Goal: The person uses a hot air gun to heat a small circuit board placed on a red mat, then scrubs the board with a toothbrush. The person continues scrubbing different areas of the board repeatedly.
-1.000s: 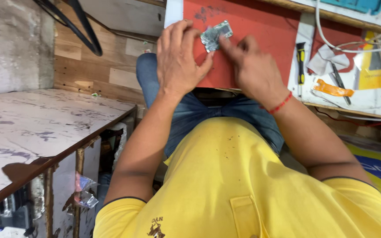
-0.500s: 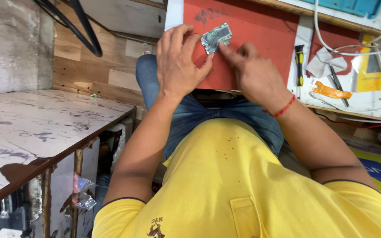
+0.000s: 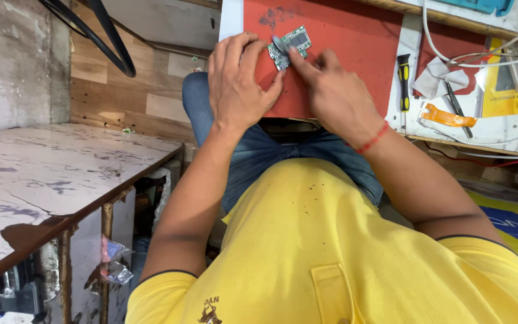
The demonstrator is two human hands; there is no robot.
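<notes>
Two hands meet over a small green circuit board (image 3: 289, 45) in the upper middle of the frame, where it lies on a red mat (image 3: 343, 54) on the counter (image 3: 514, 129). One is the left hand (image 3: 238, 84), resting on the near edge of the mat with its fingers curled and its fingertips touching the left side of the board. Its thumb stretches toward the other hand. The other, the right hand (image 3: 334, 96), comes in from the right with its index finger laid out along the board's lower edge and pressing on it, the remaining fingers folded; whether it pinches anything small I cannot tell. A red thread bracelet (image 3: 372, 139) circles that wrist. To the right of the mat, in the upper right of the frame, lie a black and yellow screwdriver (image 3: 403, 73), an orange flat cable (image 3: 448, 115), a crumpled white tissue (image 3: 445, 75) and several white cables (image 3: 481, 60). A marble-patterned table (image 3: 43, 174) fills the left of the frame.
</notes>
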